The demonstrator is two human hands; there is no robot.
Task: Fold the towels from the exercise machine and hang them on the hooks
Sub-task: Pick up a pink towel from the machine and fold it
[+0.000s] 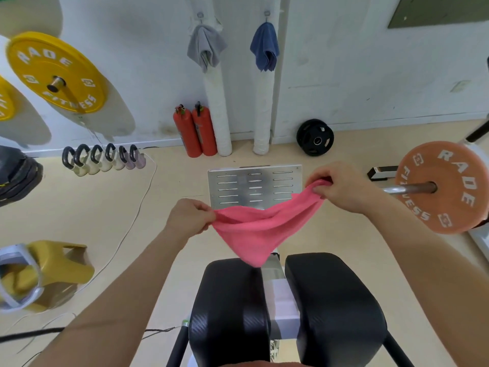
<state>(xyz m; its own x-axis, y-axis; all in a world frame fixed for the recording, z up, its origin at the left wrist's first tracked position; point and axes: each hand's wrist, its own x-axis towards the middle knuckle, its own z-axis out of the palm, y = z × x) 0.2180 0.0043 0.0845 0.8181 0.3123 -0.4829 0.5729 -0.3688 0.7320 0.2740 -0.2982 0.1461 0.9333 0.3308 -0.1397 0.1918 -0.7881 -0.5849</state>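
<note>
A pink towel point(254, 229) hangs in the air between my hands, sagging to a point above the exercise machine's two black pads point(333, 300). My left hand point(189, 217) pinches its left corner. My right hand point(341, 186) grips the right corner, held a little higher. On the far wall a grey towel point(205, 47) hangs from one hook point(200, 15) and a blue towel point(265, 47) from a second hook point(267, 14).
The machine's metal footplate point(238, 186) lies ahead on the floor. An orange barbell plate point(444, 186) juts in at right. Two red fire extinguishers point(195, 132), a black plate point(315, 137), kettlebells point(103, 158) and yellow plates point(55, 72) line the wall.
</note>
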